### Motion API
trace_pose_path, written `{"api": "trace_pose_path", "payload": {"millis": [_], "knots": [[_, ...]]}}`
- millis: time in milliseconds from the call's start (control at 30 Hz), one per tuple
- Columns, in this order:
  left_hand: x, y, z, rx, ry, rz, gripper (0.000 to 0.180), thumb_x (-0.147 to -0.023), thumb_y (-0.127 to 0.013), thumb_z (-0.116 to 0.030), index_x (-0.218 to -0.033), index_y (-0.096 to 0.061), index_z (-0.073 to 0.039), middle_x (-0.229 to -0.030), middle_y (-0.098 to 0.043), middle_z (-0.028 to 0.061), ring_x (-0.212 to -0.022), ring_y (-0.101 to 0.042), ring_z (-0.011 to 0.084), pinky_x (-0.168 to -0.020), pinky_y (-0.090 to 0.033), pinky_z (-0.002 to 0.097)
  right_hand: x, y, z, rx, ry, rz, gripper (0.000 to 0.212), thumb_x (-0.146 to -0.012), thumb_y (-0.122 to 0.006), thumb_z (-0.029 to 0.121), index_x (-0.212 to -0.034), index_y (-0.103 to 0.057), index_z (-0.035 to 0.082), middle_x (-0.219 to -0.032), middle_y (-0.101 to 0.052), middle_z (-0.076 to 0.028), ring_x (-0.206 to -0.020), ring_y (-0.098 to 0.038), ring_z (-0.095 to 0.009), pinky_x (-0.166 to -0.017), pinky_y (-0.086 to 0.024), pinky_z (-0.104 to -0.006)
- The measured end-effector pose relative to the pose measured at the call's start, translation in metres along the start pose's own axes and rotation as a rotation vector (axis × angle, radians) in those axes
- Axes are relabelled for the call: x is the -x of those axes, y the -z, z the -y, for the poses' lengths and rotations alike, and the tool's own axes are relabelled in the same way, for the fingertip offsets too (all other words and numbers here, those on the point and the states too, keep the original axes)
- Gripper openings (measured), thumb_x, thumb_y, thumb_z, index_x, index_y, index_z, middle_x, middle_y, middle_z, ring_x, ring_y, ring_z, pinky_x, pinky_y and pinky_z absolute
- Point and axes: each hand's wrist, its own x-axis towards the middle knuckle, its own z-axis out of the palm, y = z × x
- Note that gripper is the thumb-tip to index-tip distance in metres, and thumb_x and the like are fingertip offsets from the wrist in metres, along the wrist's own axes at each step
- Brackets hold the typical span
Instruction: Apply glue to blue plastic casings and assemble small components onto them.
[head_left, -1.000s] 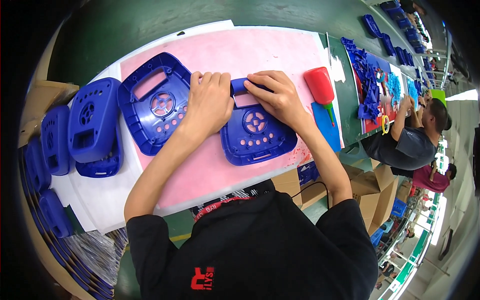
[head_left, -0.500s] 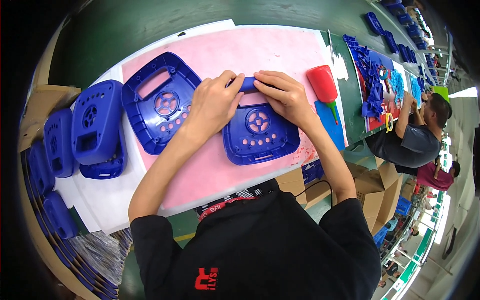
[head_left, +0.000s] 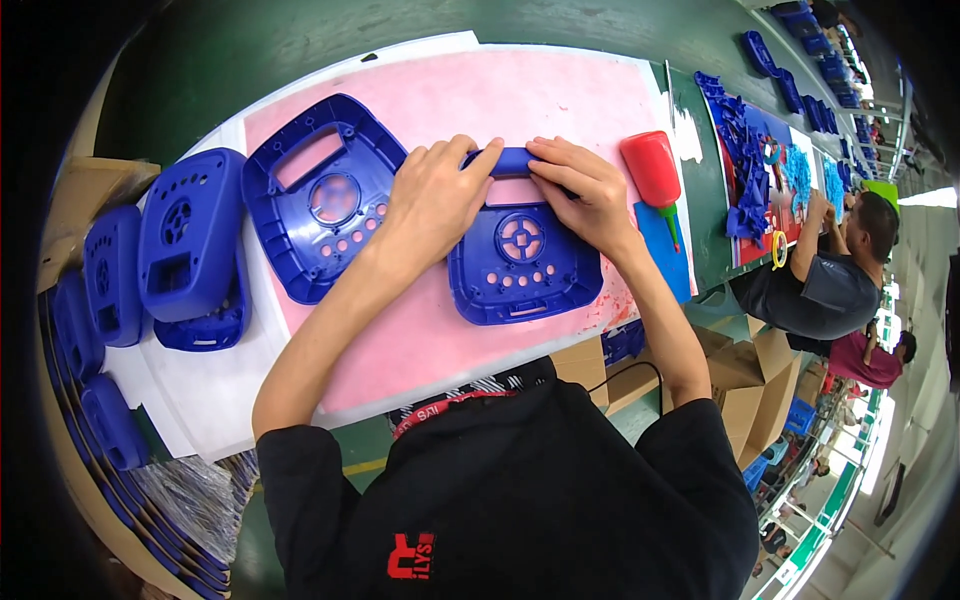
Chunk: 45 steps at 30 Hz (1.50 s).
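A blue plastic housing half point(head_left: 525, 289) lies on the pink sheet with its ribbed inner side up, showing a round grille and a row of small holes. Along its far edge runs a smooth, rounded blue handle bar point(head_left: 511, 161); I cannot tell if it is a separate piece. My left hand point(head_left: 436, 196) is closed on the bar's left end, thumb and fingers pressed around it. On its right end my right hand point(head_left: 584, 188) grips with bent fingers on top and the thumb below. A larger blue housing half point(head_left: 287, 238) lies open side up next to my left hand.
A red squeeze bottle point(head_left: 652, 168) with a green nozzle lies right of my right hand, over a blue sheet point(head_left: 664, 262). Several blue housings point(head_left: 192, 235) stand at the left. Cardboard boxes point(head_left: 752, 390) sit beyond the table's right side, where a co-worker point(head_left: 822, 270) sits.
Both hands stay on the blue handle bar, with small shifts of the fingers. The right hand's fingers curl a little more over its end. The whole view has shifted slightly.
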Motion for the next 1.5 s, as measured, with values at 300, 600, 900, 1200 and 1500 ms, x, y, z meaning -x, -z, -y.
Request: {"api": "trace_pose_path", "payload": {"millis": [300, 600, 900, 1200, 1500], "knots": [[-0.003, 0.005, -0.002, 0.133, 0.100, 0.017, 0.038, -0.085, -0.066, -0.011, -0.122, -0.061, -0.005, -0.103, -0.062, 0.0116, -0.085, -0.064, 0.0317, -0.077, -0.051, 0.0408, 0.001, -0.001, -0.005, -0.099, 0.004, 0.045, 0.024, -0.077, -0.070, -0.002, -0.100, -0.072, 0.004, -0.111, -0.071, -0.010, -0.107, -0.067, -0.028, -0.102, -0.049, -0.0457], [-0.004, 0.002, -0.001, 0.074, 0.021, 0.000, 0.036, -0.086, -0.066, -0.011, -0.122, -0.065, -0.007, -0.121, -0.065, 0.0111, -0.091, -0.067, 0.0316, -0.079, -0.053, 0.0397, 0.004, 0.000, -0.008, -0.104, 0.004, 0.056, 0.032, -0.073, -0.069, -0.008, -0.103, -0.072, 0.004, -0.117, -0.069, -0.012, -0.115, -0.064, -0.029, -0.104, -0.046, -0.0479], [-0.004, 0.000, -0.002, 0.033, -0.014, 0.028, 0.035, -0.087, -0.063, -0.010, -0.122, -0.063, -0.004, -0.119, -0.064, 0.0131, -0.096, -0.065, 0.0319, -0.083, -0.051, 0.0407, 0.000, 0.015, 0.002, 0.138, 0.074, 0.170, 0.029, -0.077, -0.066, 0.001, -0.105, -0.069, 0.006, -0.118, -0.068, -0.012, -0.112, -0.064, -0.029, -0.100, -0.049, -0.0476], [-0.003, 0.000, -0.005, 0.085, 0.095, -0.106, 0.071, -0.073, -0.063, -0.007, -0.137, -0.036, 0.011, -0.112, -0.052, 0.0251, -0.102, -0.054, 0.0400, -0.091, -0.046, 0.0443, -0.016, 0.004, 0.045, 0.335, -0.157, 0.278, 0.077, -0.089, -0.055, 0.029, -0.146, -0.024, -0.011, -0.154, -0.026, -0.028, -0.145, -0.023, -0.039, -0.120, -0.015, -0.0476], [-0.012, 0.029, -0.006, 0.194, 0.141, -0.073, 0.063, -0.080, -0.061, -0.011, -0.135, -0.039, 0.010, -0.115, -0.051, 0.0276, -0.110, -0.051, 0.0420, -0.099, -0.042, 0.0451, -0.049, 0.022, 0.001, 0.176, -0.133, 0.696, 0.051, -0.078, -0.072, 0.027, -0.122, -0.059, 0.007, -0.133, -0.054, -0.019, -0.115, -0.056, -0.037, -0.094, -0.048, -0.0455]]}}
